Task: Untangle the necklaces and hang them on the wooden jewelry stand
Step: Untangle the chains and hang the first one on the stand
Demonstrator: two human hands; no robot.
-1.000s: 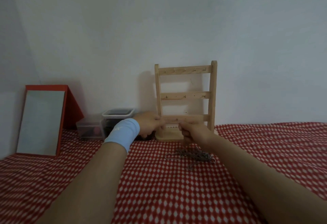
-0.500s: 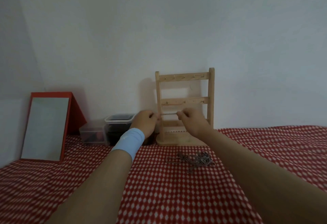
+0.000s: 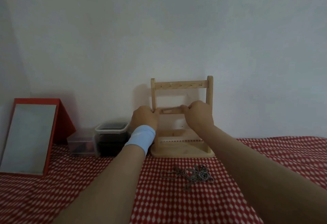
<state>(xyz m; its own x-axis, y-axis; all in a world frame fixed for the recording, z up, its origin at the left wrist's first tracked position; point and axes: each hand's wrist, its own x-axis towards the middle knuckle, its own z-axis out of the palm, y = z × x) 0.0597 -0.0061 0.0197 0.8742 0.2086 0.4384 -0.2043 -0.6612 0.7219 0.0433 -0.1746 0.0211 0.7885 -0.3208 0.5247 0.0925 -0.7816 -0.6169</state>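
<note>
The tangled necklaces (image 3: 192, 174) are lying on the checked cloth (image 3: 177, 206) just in front of the wooden jewelry stand (image 3: 180, 86), nearer the right arm. Farther back, the left hand (image 3: 144, 117) and right hand (image 3: 199, 116) are pinching, fingers curled, what looks like a thin chain (image 3: 170, 108). It is stretching sideways across the stand's middle rung (image 3: 172, 112), though blur is obscuring it.

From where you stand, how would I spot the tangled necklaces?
Find the wooden jewelry stand against the wall on the red checked cloth. Just in front of its base lies a small heap of necklaces, the only grey, stringy thing there.
</note>
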